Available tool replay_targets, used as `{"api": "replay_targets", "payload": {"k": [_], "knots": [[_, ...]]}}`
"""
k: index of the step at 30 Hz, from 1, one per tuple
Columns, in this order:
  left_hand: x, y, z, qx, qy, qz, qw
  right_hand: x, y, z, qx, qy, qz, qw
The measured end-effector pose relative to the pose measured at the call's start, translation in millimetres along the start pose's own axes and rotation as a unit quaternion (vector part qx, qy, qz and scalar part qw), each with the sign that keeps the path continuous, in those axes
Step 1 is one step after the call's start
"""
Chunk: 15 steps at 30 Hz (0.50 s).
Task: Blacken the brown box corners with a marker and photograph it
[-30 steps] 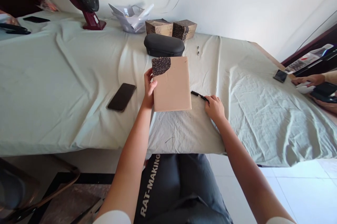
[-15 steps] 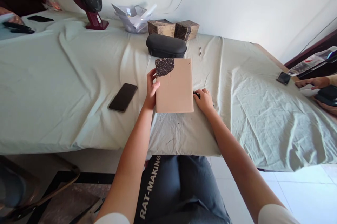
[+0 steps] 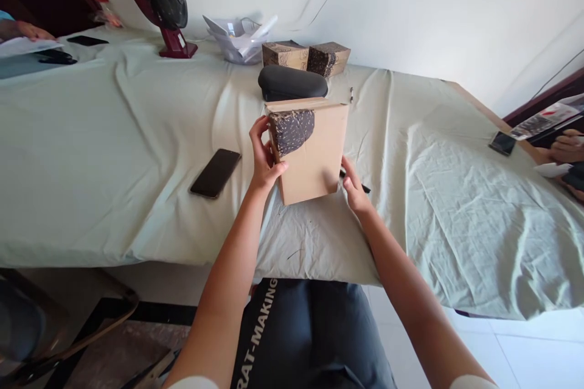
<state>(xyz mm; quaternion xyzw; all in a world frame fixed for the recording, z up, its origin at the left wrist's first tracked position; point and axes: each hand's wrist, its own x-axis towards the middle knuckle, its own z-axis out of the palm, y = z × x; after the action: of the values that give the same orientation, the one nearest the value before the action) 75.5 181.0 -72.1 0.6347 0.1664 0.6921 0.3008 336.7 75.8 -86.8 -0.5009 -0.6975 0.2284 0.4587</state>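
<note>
A tan cardboard box with a dark scribbled patch on its upper left corner is tilted over the table in front of me. My left hand is closed on its left side, thumb across the front face and fingers along the side. Against the lower right edge of the box rests my right hand, its fingers partly behind that edge. A black pen lies on the cloth by this hand, partly covered by it. Just behind the box sits a black zip case.
A phone lies left of my arms. Farther back stand two scribbled boxes, a clear basket of papers and a fan. Other people's hands show at far left and far right. Wrinkled pale cloth covers the table.
The box has turned and tilted, so its top and left side now show. My right hand has let go of the black pen and moved to the box's right edge.
</note>
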Motion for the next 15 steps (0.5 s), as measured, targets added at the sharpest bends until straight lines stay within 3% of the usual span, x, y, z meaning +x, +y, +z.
{"api": "replay_targets", "payload": {"k": [3, 6, 8, 10, 11, 12, 13, 15], "knots": [[5.4, 7.8, -2.4, -0.061, -0.064, -0.023, 0.996, -6.5, -14.8, 15.6, 0.196, -0.046, 0.043, 0.978], [12.4, 15.1, -10.0, -0.113, -0.104, -0.074, 0.985, -9.3, -20.9, 31.1, 0.277, -0.043, 0.113, 0.953], [15.7, 17.8, -19.8, -0.104, -0.089, -0.128, 0.982, -8.6, -20.0, 37.4, 0.289, -0.052, 0.115, 0.949], [15.3, 19.7, -35.0, 0.014, -0.05, -0.21, 0.976, -6.5, -16.8, 40.1, 0.264, -0.064, 0.088, 0.958], [13.4, 21.2, -45.0, 0.113, -0.034, -0.261, 0.958, -5.2, -14.7, 40.6, 0.246, -0.068, 0.071, 0.964], [10.2, 23.5, -56.3, 0.243, -0.023, -0.313, 0.918, -3.9, -12.4, 40.8, 0.231, -0.072, 0.055, 0.969], [5.9, 26.6, -68.7, 0.39, -0.049, -0.371, 0.841, -2.6, -10.2, 41.1, 0.22, -0.076, 0.042, 0.972], [-4.1, 34.8, -94.7, 0.477, -0.038, -0.416, 0.773, -0.8, -6.3, 42.2, 0.213, -0.095, 0.019, 0.972]]}}
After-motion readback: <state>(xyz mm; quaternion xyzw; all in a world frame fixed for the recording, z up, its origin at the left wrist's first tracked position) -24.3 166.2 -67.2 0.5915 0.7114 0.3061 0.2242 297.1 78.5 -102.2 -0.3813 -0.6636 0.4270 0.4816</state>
